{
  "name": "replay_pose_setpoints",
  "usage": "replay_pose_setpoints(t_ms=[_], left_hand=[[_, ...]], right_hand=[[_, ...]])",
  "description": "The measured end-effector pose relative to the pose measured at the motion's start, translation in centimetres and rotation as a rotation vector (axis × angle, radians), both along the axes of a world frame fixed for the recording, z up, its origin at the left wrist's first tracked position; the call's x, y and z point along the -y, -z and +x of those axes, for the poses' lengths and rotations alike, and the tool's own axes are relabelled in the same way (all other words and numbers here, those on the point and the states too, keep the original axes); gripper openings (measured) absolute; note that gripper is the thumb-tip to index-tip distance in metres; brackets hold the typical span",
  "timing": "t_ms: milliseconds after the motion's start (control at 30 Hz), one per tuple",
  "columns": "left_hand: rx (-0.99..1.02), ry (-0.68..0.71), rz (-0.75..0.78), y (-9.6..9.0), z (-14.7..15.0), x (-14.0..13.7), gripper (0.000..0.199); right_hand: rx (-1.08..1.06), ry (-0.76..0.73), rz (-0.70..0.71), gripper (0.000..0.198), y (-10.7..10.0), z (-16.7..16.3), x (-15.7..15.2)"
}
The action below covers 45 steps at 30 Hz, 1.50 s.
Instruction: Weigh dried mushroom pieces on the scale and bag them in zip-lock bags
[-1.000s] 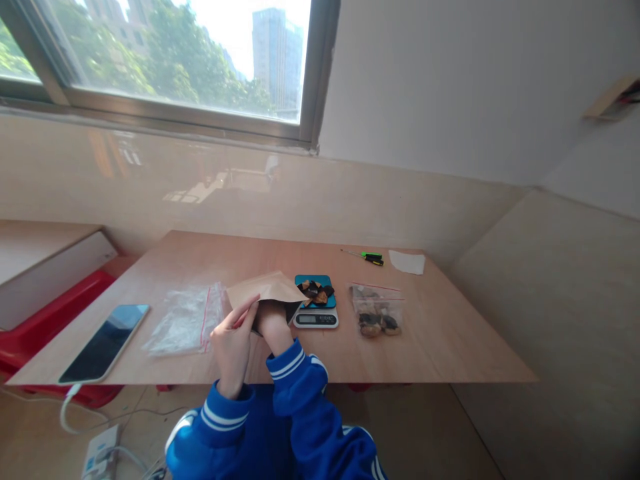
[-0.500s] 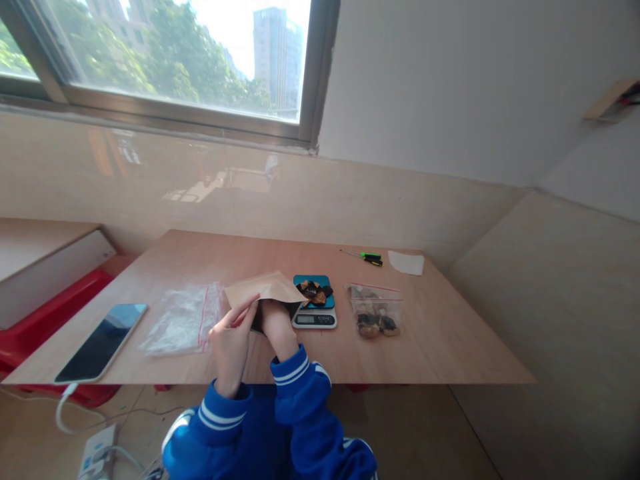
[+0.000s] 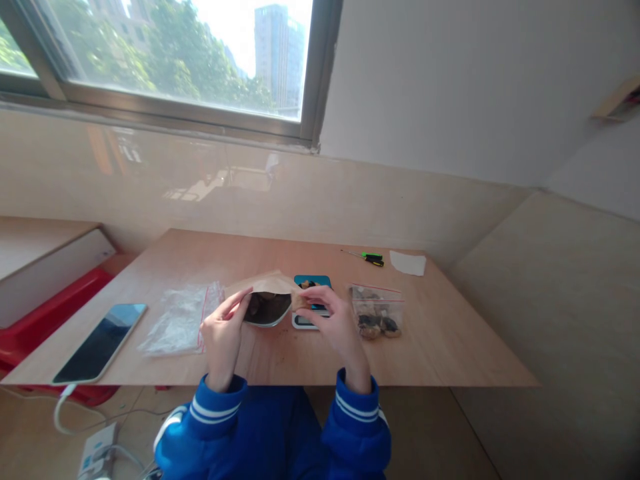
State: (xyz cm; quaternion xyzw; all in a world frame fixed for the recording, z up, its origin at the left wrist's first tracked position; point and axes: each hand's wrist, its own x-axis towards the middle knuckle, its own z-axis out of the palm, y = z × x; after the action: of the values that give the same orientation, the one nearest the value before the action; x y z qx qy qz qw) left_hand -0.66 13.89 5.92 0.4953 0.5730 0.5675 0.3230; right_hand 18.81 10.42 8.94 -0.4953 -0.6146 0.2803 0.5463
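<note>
One small tan piece [image 3: 301, 303] is pinched between the fingers of the right hand [image 3: 339, 323], beside the mouth of the brown paper bag [image 3: 270, 283]; whether it touches the bag is hard to tell. The left hand [image 3: 223, 335] grips the left edge of that mouth between thumb and fingers. The bag gapes toward the camera, its dark interior too dim to make out what lies inside. Behind the right hand, the scale [image 3: 303, 324] is partly covered, along with much of the dark-and-tan pieces [image 3: 306, 285] on its blue pan; the display cannot be read. Half a second ago the right hand was inside the bag; now it is out, and the mouth shows more fully. Farther out on the bench [image 3: 440, 350], a zip bag of pieces [image 3: 379, 315] lies right of the scale, clear plastic bags [image 3: 175, 323] to the left.
</note>
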Motion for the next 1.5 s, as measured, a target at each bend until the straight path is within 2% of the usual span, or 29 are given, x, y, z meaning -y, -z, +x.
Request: replay_pose_setpoints(t_ms=[67,167,233,333,467,600,700,767,900,1000,1100,1267,1400,1500], left_hand=[[-0.016,-0.017,-0.007,0.0,0.1,-0.1,0.035],[-0.045,-0.029,-0.013,0.1,0.1,-0.1,0.035],[-0.043,-0.024,-0.008,0.0,0.0,-0.1,0.035],[-0.016,-0.012,-0.013,-0.1,-0.2,0.0,0.035],[0.029,0.028,-0.030,-0.4,0.0,-0.4,0.035],[0.041,0.048,0.090,-1.3,0.8,-2.3,0.034],[0.056,-0.029,0.249,-2.0,1.6,-5.4,0.043],[0.043,-0.084,0.349,-2.1,2.0,-7.9,0.055],[-0.112,-0.070,0.398,-0.6,2.0,-12.4,0.078],[-0.155,-0.007,0.334,1.4,1.6,-13.9,0.089],[-0.211,0.047,0.268,3.5,0.9,-13.6,0.092],[-0.279,0.052,0.257,5.9,-0.1,-10.8,0.089],[-0.377,-0.011,0.293,8.0,-2.1,-8.5,0.076],[-0.508,-0.066,0.246,9.7,-4.5,-7.4,0.061]], right_hand=[[-0.065,0.140,-0.013,0.027,2.0,3.1,-1.4],[0.031,0.402,-0.089,0.030,5.6,6.8,-5.2],[0.072,0.435,-0.132,0.028,7.5,8.2,-8.1],[0.131,0.418,-0.176,0.020,9.1,9.3,-11.5],[0.187,0.364,-0.212,0.005,9.6,10.3,-12.6],[0.174,0.349,-0.188,0.020,9.6,11.2,-10.1],[0.147,0.388,-0.144,0.033,9.5,11.3,-6.6],[0.135,0.406,-0.126,0.038,9.6,11.0,-4.0],[0.067,0.424,-0.143,0.040,9.8,9.9,0.8],[0.031,0.405,-0.187,0.040,9.8,9.5,2.9],[0.027,0.404,-0.210,0.041,9.4,9.8,3.8],[-0.003,0.416,-0.221,0.043,9.4,10.6,4.7],[0.025,0.414,-0.257,0.044,10.5,10.7,5.6],[0.058,0.404,-0.283,0.045,10.9,10.7,6.2]])
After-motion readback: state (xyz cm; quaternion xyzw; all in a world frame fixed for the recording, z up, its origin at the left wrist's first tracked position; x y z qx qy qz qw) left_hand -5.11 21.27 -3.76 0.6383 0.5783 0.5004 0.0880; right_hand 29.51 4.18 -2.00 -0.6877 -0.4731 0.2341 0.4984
